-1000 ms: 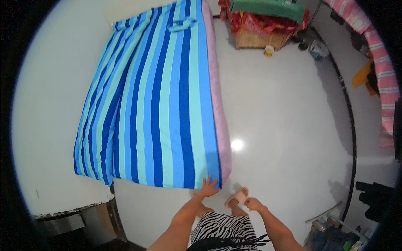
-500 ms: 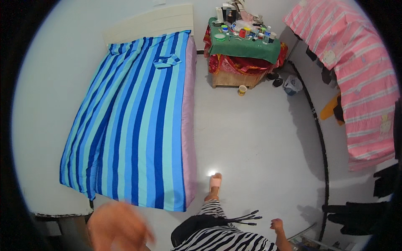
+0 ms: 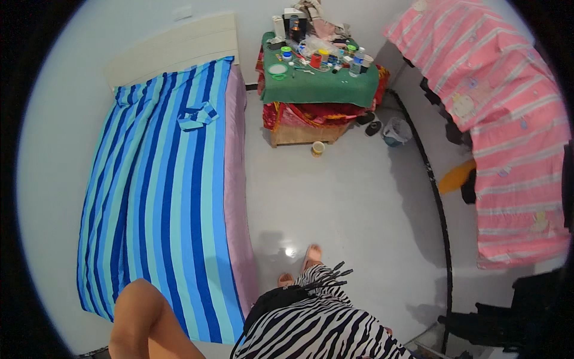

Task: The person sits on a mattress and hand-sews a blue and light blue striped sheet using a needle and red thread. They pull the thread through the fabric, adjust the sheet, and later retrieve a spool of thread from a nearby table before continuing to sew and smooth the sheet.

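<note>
My left arm (image 3: 143, 305) is bent in front of the bed's near end, its elbow pointing up; the hand itself is out of the picture. A small skin-coloured patch of my right hand or wrist (image 3: 388, 331) peeps out beside my zebra-striped clothing (image 3: 317, 326), its fingers hidden. At my waist hangs a black pouch (image 3: 269, 308), and several black cords (image 3: 329, 278) stick out from it. Nearest to the left arm is a bed with a blue striped cover (image 3: 173, 215), on which a folded piece of matching striped cloth (image 3: 197, 117) lies near the headboard (image 3: 179, 51).
Ahead stands a table with a green cloth (image 3: 323, 90), crowded with bottles, jars and a red container (image 3: 315, 60). A paper cup (image 3: 318, 149) stands on the floor before it; a waste bin (image 3: 396, 131) is beside it. Pink striped fabric (image 3: 496, 119) hangs along the right wall.
The bed and table have come nearer and shifted left in view. My left hand, blurred before, has left the picture, leaving the bent elbow. My right hand has almost vanished behind the clothing.
</note>
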A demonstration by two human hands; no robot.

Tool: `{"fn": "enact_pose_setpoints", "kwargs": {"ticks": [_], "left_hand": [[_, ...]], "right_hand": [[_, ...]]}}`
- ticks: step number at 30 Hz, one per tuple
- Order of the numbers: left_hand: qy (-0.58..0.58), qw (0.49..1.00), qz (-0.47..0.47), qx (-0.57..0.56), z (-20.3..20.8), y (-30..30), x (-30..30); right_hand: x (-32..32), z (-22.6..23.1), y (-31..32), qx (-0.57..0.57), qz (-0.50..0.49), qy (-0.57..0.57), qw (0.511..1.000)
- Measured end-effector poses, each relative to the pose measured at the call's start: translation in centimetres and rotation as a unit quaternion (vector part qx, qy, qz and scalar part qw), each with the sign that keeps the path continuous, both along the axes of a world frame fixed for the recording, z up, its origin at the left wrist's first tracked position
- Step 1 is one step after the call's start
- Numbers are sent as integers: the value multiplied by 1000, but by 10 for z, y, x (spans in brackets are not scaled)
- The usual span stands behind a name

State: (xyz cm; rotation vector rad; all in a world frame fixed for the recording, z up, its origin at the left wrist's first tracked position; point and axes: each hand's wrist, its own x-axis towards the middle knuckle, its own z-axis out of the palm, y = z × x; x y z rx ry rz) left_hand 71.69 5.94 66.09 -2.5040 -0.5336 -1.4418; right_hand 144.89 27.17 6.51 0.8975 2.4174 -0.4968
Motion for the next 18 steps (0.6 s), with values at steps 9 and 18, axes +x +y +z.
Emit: {"fn": "enact_pose_setpoints", "kwargs": {"ticks": [9, 18], "left_hand": [[-79, 921, -221, -311, 21, 178, -103], [-141, 935, -91, -314, 11, 234, -197]], "right_hand": [[-262, 6, 296, -61, 23, -187, 980], [-811, 116, 622, -119, -131, 270, 946]]}}
